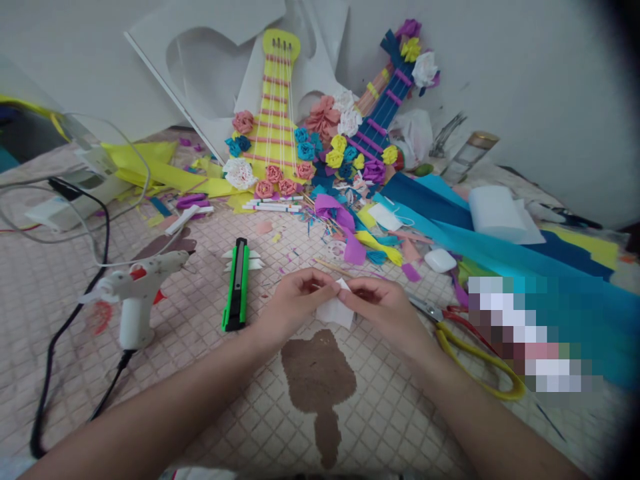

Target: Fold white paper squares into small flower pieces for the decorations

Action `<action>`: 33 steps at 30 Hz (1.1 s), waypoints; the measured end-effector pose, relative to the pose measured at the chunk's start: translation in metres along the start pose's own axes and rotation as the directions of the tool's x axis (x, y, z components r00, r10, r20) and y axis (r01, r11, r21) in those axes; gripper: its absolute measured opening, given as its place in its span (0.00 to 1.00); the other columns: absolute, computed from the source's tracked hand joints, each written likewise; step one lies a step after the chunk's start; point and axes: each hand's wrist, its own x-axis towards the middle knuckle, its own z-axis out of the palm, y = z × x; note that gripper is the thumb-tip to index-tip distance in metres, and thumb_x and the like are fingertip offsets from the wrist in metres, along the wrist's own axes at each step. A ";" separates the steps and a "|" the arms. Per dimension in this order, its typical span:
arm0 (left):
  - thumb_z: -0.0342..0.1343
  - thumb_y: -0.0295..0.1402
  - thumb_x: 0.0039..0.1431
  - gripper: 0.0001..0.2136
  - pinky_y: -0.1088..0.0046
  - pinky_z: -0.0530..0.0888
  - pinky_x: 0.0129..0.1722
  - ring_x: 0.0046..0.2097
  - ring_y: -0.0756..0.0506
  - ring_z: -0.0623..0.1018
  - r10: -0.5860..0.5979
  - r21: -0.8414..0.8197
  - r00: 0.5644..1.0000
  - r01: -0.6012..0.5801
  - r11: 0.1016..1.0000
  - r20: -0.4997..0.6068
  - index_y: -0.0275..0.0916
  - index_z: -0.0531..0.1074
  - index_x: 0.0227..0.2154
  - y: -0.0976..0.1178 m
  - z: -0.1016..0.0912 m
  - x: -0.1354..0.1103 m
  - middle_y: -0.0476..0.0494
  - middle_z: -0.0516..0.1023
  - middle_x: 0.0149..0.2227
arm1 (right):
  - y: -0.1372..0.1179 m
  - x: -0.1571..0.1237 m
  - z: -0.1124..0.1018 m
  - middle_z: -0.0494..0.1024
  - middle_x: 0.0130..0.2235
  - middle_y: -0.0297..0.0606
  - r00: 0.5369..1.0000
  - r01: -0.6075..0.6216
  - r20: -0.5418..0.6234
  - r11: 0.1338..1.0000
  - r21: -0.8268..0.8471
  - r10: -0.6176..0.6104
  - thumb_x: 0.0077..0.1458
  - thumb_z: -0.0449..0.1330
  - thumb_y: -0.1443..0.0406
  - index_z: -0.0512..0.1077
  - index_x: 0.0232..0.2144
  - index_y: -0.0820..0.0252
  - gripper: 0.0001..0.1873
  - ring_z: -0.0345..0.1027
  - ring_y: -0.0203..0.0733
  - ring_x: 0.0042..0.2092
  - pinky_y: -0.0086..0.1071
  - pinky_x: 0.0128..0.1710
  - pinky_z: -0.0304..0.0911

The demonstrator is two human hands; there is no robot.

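Both my hands meet over the patterned mat, pinching one small piece of white paper (336, 311) between them. My left hand (295, 297) grips its left edge with closed fingers. My right hand (381, 305) pinches its top right corner. A green and black utility knife (237, 285) lies just left of my left hand. Yellow-handled scissors (470, 347) lie to the right of my right wrist. A brown stain (320, 380) marks the mat below the paper.
A white glue gun (137, 293) with a black cord (75, 320) stands at the left. Two paper guitars, one yellow (274, 113) and one blue (380, 113), lean on the wall among paper flowers. Blue paper sheets (500, 247) and scraps cover the right side.
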 end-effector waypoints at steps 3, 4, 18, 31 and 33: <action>0.58 0.34 0.47 0.07 0.80 0.61 0.24 0.25 0.55 0.66 -0.024 -0.027 1.000 0.024 0.999 0.012 0.34 0.70 0.24 0.002 0.001 -0.001 0.52 0.69 0.23 | 0.002 0.001 -0.001 0.73 0.26 0.33 1.000 -0.013 0.006 1.000 -0.012 0.014 0.45 0.60 0.58 0.73 0.26 0.59 0.10 0.64 0.34 0.28 0.28 0.28 0.58; 0.57 0.34 0.47 0.07 0.80 0.62 0.24 0.24 0.55 0.66 -0.026 -0.034 1.000 0.026 0.999 0.011 0.35 0.70 0.24 0.002 0.002 -0.001 0.52 0.69 0.23 | 0.002 0.001 -0.001 0.72 0.26 0.33 1.000 -0.015 0.005 1.000 -0.015 0.015 0.45 0.60 0.58 0.73 0.25 0.60 0.10 0.63 0.34 0.28 0.28 0.27 0.58; 0.55 0.36 0.50 0.08 0.79 0.62 0.24 0.25 0.53 0.67 0.020 0.125 1.000 -0.020 0.992 -0.002 0.35 0.72 0.25 -0.001 0.000 -0.001 0.50 0.71 0.23 | -0.003 -0.001 0.000 0.67 0.24 0.31 0.997 -0.034 0.063 0.997 -0.074 0.038 0.47 0.57 0.62 0.70 0.24 0.62 0.08 0.59 0.32 0.26 0.26 0.25 0.53; 0.53 0.36 0.52 0.09 0.78 0.64 0.25 0.26 0.52 0.69 0.132 0.253 0.991 -0.125 0.959 -0.012 0.35 0.73 0.26 0.002 0.000 -0.004 0.48 0.73 0.25 | -0.001 -0.001 -0.001 0.70 0.26 0.33 0.999 -0.047 -0.013 0.999 -0.012 0.047 0.45 0.59 0.60 0.71 0.25 0.61 0.09 0.62 0.34 0.28 0.28 0.26 0.56; 0.53 0.36 0.52 0.09 0.78 0.64 0.24 0.26 0.52 0.69 0.146 0.270 0.989 -0.134 0.953 -0.023 0.35 0.73 0.26 0.002 0.001 -0.004 0.48 0.73 0.25 | 0.000 -0.001 -0.001 0.70 0.26 0.33 0.999 -0.048 -0.003 0.999 0.001 0.048 0.46 0.59 0.60 0.71 0.24 0.61 0.09 0.62 0.34 0.27 0.27 0.26 0.56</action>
